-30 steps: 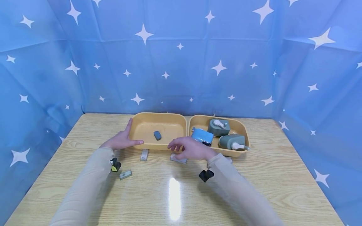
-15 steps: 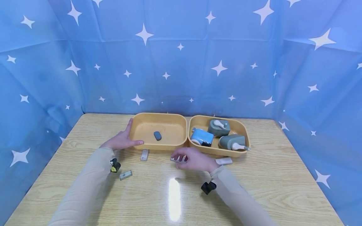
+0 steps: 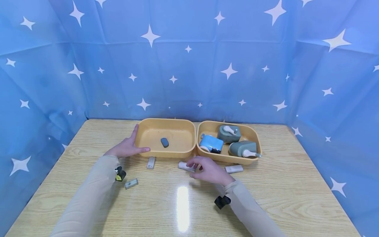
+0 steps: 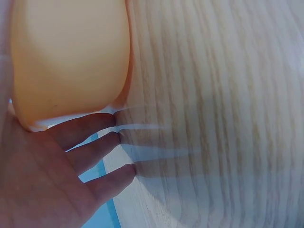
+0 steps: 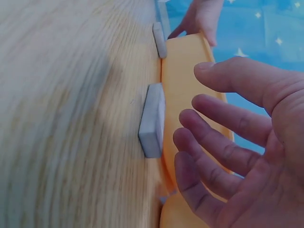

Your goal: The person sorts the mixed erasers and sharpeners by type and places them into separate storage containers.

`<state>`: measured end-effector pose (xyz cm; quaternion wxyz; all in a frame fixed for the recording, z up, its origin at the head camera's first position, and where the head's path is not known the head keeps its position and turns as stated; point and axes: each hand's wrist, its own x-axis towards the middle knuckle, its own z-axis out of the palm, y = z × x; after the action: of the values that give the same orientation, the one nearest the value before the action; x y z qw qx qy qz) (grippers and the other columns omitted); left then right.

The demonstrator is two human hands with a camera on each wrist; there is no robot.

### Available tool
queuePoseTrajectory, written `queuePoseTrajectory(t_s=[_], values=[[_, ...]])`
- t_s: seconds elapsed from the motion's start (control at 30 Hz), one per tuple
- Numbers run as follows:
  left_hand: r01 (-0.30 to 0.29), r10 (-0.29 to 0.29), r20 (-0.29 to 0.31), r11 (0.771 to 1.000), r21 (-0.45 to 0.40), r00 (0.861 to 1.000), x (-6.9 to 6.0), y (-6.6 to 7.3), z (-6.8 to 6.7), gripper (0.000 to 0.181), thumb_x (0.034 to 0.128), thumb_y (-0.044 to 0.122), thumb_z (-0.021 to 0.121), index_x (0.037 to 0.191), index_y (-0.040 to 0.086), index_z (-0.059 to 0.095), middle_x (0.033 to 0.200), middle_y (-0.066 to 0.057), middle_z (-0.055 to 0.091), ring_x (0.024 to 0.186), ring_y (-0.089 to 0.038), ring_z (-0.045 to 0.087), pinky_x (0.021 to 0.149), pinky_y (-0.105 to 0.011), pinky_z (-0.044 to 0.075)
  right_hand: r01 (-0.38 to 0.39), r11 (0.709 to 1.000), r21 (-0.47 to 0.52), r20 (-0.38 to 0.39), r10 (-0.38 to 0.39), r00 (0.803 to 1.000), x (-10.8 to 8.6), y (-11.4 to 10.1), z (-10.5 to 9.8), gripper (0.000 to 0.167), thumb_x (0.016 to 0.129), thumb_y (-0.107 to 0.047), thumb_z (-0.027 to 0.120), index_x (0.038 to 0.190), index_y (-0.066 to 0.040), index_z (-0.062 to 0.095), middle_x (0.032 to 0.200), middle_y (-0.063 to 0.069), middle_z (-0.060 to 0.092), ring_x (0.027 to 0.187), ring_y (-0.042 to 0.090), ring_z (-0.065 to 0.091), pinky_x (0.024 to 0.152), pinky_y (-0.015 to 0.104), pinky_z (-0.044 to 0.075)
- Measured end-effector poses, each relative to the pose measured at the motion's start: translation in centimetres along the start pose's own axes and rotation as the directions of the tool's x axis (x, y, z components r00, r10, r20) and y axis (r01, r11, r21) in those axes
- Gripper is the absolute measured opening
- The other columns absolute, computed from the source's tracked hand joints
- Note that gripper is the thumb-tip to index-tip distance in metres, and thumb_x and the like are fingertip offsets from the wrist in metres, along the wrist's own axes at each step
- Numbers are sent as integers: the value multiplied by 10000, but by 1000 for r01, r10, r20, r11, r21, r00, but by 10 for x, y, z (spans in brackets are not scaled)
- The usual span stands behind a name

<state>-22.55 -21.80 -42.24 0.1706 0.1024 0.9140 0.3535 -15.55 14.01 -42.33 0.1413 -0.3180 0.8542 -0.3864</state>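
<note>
Left hand (image 3: pixel 126 147) spread, you're touching a tray (image 3: pixel 164 154); right hand (image 3: pixel 209 170) relaxed, empty, you're hovering beside a block (image 3: pixel 183 166). Pickup's seemingly needing a pinch.

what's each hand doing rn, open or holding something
Left hand: open, fingers straight, against the end of the left tray.
Right hand: open, fingers loosely bent, holding nothing, near a gray block.

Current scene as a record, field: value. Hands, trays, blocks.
left hand: touching left end of left tray
right hand: holding nothing, beside a pale block
left tray contents: one small dark item
right tray contents: blue item, two gray-green containers
other blocks: three, on table
</note>
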Motion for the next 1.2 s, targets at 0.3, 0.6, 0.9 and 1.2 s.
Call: queuePoseTrajectory(t_s=[0.3,0.6,0.9,1.2], values=[[-2,2,2,1000,-1,1000,0,-1,-1,1248,811,568,701,1493,172,-266,1418,-412,302,1289,-508,364,1033,-610,300,-31,999,14,-29,32,999,-1,7,3,296,875,-102,705,1163,-60,653,1084,21,642,930,177,599,780,339,512],[3,-3,2,1000,-4,1000,1,-1,0,1246,806,580,700,1495,188,-262,1433,-402,288,1296,-508,355,1035,-611,297,-36,999,21,-93,38,995,5,16,7,277,866,-87,714,1139,-72,665,1011,17,637,844,188,566,705,301,467],[11,-11,5,1000,-13,1000,1,-1,0,1246,806,579,701,1495,191,-263,1452,-393,262,1312,-503,332,1041,-612,287,-38,999,19,-114,40,993,12,18,13,293,871,-79,713,1158,-69,657,1026,17,631,882,177,552,734,310,458],[15,-15,4,1000,-15,1000,1,-2,1,1255,800,588,701,1493,186,-265,1446,-397,267,1312,-508,328,1044,-616,277,-17,1000,-13,-126,15,992,18,23,18,329,849,-72,733,1167,-48,653,1020,22,627,894,161,553,755,308,467]])
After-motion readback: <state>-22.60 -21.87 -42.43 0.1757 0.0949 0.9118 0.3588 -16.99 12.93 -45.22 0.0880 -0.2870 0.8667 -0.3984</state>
